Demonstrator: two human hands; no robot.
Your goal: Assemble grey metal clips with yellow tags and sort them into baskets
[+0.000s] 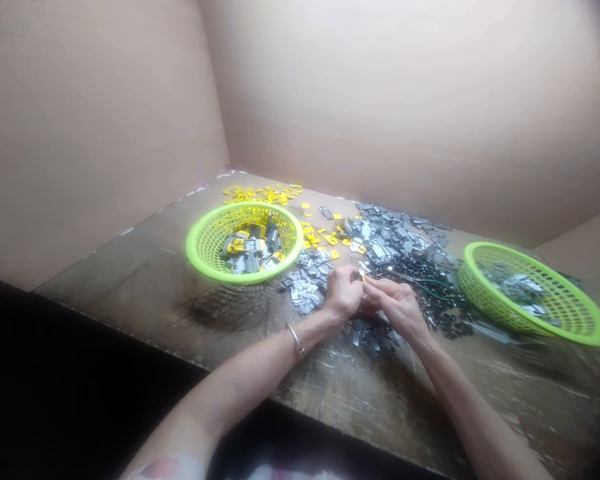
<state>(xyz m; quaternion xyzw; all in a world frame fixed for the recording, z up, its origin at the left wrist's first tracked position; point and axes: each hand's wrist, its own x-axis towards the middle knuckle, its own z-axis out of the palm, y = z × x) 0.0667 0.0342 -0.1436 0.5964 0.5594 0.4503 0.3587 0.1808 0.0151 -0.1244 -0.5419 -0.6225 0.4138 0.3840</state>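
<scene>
Yellow part in closed fingers of left hand and right hand, above grey parts

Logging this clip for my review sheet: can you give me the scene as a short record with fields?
Setting: worn table walled by cardboard
Left hand: pinching a small yellow piece; bracelet on wrist
Right hand: fingertips on the same piece
Under hands: grey parts pile
Left basket: green, holds grey and yellow parts
Right basket: green, holds grey parts
Also: loose yellow pieces, black wires
</scene>
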